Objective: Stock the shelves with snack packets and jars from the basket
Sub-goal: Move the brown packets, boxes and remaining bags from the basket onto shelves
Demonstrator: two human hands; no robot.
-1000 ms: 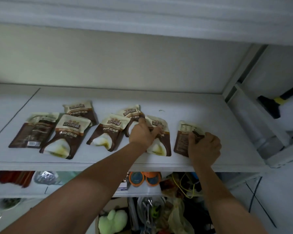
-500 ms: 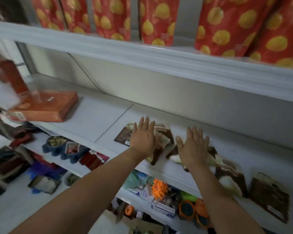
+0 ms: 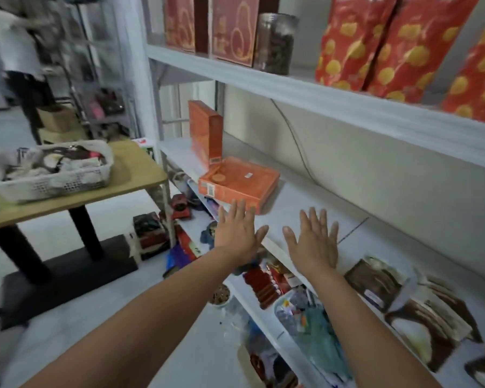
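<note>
Brown and cream snack packets (image 3: 420, 312) lie flat on the white middle shelf (image 3: 314, 208) at the lower right. My left hand (image 3: 237, 232) hovers open, fingers spread, over the shelf's front edge, holding nothing. My right hand (image 3: 314, 242) is open too, above the bare shelf just left of the packets. A white mesh basket (image 3: 51, 170) full of more packets stands on a wooden table (image 3: 135, 175) at the left, well away from both hands.
Two orange boxes (image 3: 235, 180), one flat and one upright, sit on the middle shelf beyond my left hand. Red and yellow bags (image 3: 389, 43) and a dark jar (image 3: 275, 43) fill the top shelf. Lower shelves hold mixed goods. A person (image 3: 20, 51) stands at the far left.
Both hands have let go of the packets and lifted off them, fingers spread. My view has swung left, bringing the table and basket into sight; the packets now lie to the right of my hands.
</note>
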